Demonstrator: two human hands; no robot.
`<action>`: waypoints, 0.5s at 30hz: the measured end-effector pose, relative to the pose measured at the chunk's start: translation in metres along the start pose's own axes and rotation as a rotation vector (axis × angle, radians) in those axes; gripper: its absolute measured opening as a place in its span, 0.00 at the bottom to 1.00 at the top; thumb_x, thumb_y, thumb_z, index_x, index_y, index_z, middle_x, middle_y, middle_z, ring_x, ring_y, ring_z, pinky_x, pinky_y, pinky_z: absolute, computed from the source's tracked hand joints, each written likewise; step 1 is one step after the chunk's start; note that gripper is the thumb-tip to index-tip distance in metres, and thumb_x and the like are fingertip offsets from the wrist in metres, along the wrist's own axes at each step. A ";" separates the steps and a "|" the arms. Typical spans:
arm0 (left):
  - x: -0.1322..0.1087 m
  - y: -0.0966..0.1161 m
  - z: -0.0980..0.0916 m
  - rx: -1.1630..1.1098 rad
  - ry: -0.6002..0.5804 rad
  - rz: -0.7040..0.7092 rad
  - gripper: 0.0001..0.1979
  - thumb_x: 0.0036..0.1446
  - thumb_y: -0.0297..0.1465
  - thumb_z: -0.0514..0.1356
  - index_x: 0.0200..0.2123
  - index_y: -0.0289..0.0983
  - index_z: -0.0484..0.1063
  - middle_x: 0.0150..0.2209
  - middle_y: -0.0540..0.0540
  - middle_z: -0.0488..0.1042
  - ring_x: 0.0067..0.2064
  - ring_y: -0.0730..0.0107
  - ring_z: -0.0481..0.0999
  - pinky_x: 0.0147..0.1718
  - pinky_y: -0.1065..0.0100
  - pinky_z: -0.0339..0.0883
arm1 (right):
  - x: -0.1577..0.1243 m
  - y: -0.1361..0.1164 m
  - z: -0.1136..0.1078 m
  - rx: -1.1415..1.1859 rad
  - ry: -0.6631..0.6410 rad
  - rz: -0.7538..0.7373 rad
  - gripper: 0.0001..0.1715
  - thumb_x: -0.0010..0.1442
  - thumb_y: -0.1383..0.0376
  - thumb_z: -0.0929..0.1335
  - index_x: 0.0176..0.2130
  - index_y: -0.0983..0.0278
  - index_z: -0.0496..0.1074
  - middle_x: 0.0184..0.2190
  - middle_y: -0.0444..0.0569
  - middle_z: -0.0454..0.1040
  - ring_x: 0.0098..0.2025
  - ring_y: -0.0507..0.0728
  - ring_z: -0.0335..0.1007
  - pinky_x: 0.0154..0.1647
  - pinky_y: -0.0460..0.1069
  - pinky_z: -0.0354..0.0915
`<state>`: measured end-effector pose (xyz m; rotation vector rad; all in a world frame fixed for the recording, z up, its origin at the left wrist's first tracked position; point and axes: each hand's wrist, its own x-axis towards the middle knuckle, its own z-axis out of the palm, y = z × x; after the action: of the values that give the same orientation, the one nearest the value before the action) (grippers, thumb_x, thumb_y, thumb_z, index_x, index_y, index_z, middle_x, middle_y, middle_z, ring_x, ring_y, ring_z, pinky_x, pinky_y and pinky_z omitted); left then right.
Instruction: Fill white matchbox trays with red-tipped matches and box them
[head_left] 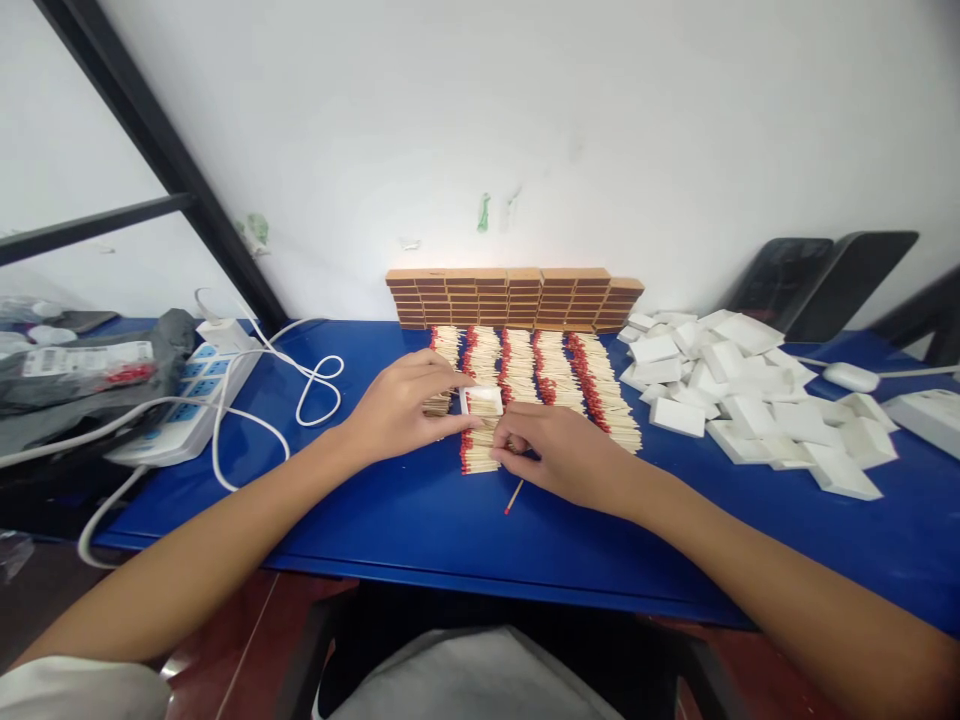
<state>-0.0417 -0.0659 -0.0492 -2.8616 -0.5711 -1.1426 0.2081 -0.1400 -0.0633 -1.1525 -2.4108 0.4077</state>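
My left hand (pixel 409 405) grips a small white tray (pixel 482 394) by its left end, thumb below and fingers above. Matches with red heads lie inside that tray. At its lower right, my right hand (pixel 540 440) has its fingers curled together over the matches; what they hold, if anything, is hidden. Rows of red-tipped matches (pixel 559 360) stretch beneath and behind both hands. One loose match (pixel 514 497) rests on the blue table just below my right hand.
Stacked brown matchboxes (pixel 514 298) stand against the wall. White trays (pixel 750 385) are heaped at the right, near two dark phones (pixel 817 280) and a white cable. On the left lie a power strip (pixel 195 400), looping white cables and a grey plastic bag (pixel 82 380).
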 end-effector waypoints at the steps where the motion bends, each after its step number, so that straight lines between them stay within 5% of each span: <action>1: 0.000 0.000 0.000 0.006 -0.003 0.000 0.20 0.60 0.43 0.72 0.50 0.35 0.81 0.41 0.41 0.84 0.45 0.59 0.81 0.46 0.58 0.78 | 0.000 0.000 0.000 0.002 -0.008 0.000 0.06 0.66 0.70 0.71 0.35 0.62 0.73 0.33 0.43 0.73 0.32 0.51 0.67 0.35 0.48 0.59; 10: 0.000 -0.001 0.000 -0.008 -0.015 0.006 0.20 0.61 0.44 0.71 0.49 0.36 0.81 0.40 0.41 0.84 0.43 0.60 0.81 0.45 0.59 0.78 | -0.001 0.000 -0.012 0.006 -0.074 0.019 0.06 0.71 0.67 0.68 0.39 0.62 0.71 0.36 0.46 0.74 0.32 0.52 0.67 0.35 0.48 0.58; 15: 0.001 -0.002 0.000 -0.015 -0.002 0.006 0.20 0.62 0.44 0.71 0.49 0.36 0.81 0.40 0.41 0.84 0.43 0.60 0.82 0.45 0.59 0.79 | -0.002 0.006 -0.024 -0.001 0.026 0.040 0.06 0.73 0.63 0.67 0.40 0.61 0.70 0.37 0.48 0.75 0.35 0.54 0.69 0.35 0.48 0.60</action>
<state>-0.0414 -0.0636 -0.0487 -2.8751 -0.5564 -1.1476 0.2250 -0.1366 -0.0458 -1.2009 -2.3689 0.4020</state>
